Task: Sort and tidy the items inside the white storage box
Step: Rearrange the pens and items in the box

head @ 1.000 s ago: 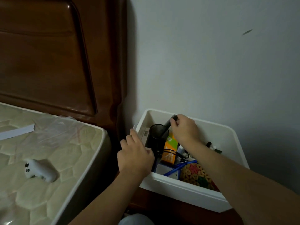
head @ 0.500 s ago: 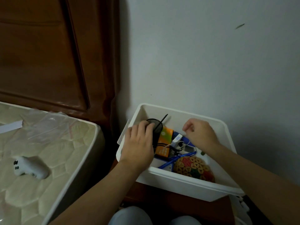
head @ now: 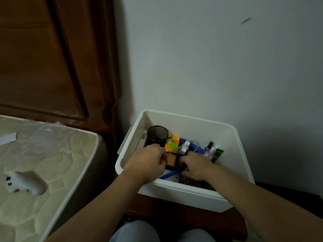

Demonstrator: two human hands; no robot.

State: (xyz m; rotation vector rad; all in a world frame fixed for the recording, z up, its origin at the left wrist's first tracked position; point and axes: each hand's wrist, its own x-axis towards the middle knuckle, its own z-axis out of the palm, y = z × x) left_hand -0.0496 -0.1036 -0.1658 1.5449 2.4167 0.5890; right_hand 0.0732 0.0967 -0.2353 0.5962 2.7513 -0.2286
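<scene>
White storage box (head: 188,191) sits on a dark wooden nightstand (head: 183,219), pushed toward its back edge against the pale wall, with the bed just beside its left side. Mattress (head: 52,165), quilted and cream, fills the lower left under a dark wooden headboard (head: 43,58); a clear plastic sheet (head: 45,135) lies across its far edge, a white strip (head: 7,138) near it, and a small white controller (head: 22,184) lies toward the mattress's near side.

Both forearms reach into the box from the near edge. Left hand (head: 148,164) is low in the left half, fingers curled tight at the foot of the black mesh cup (head: 157,136); what its grip closes on is hidden, so I cannot tell. Right hand (head: 195,165) lies knuckles-up in the middle, fingers curled down among the clutter; whether its grip holds anything cannot be told either.

The mesh cup stands upright in the back-left corner of the box. Just right of it lies an orange carton (head: 172,145), then a blue object with a small white box (head: 185,147) on it. Blue cord (head: 170,174) runs along the near wall between the hands. Toward the right wall stand a small clear bottle (head: 209,149) with a black cap and a dark green tube (head: 217,154), touching each other.
</scene>
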